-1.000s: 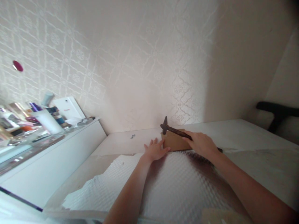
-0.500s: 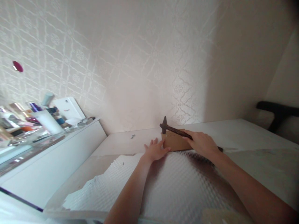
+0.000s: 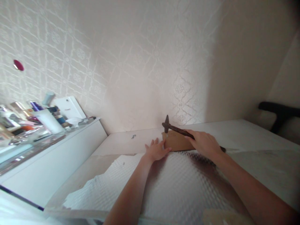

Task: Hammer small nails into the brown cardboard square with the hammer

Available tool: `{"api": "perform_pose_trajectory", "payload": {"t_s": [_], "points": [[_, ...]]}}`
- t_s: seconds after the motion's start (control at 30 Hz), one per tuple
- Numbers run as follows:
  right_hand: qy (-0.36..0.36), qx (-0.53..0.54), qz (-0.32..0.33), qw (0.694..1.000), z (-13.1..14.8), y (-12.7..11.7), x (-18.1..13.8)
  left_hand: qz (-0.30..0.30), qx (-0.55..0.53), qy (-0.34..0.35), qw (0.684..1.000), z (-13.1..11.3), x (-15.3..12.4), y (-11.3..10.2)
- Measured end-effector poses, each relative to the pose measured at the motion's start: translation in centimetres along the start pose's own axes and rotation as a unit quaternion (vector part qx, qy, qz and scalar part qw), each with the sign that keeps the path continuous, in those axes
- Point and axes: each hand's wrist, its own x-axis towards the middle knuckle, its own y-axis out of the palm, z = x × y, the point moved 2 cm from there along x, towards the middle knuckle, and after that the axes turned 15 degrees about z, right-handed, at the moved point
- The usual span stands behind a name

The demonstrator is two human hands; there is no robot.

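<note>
Hammer [image 3: 179,130], right fingers [image 3: 196,135] round handle [image 3: 182,132] (head [image 3: 166,125] beyond)

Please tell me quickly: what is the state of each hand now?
Left hand: open, fingers spread, at the left edge of the brown board.
Right hand: closed, holding the hammer by its handle.
</note>
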Motion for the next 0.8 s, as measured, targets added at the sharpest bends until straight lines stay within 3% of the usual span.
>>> {"api": "perform_pose_trajectory", "payload": {"t_s": [0.27,0.43,0.8], "points": [[-0.008,-0.004,-0.006,1.0,0.12,-0.03,-0.12,-0.007,0.0,-0.003,1.0,-0.13,-0.19,-0.03],[-0.006,-0.023,0.023,0.999,0.16,-0.06,-0.08,0.008,0.013,-0.01,1.0,-0.29,-0.47,-0.2],[-0.014,-0.017,0.007,1.0,0.07,-0.11,-0.14,0.005,0.012,-0.007,1.0,-0.18,-0.29,-0.11]]}}
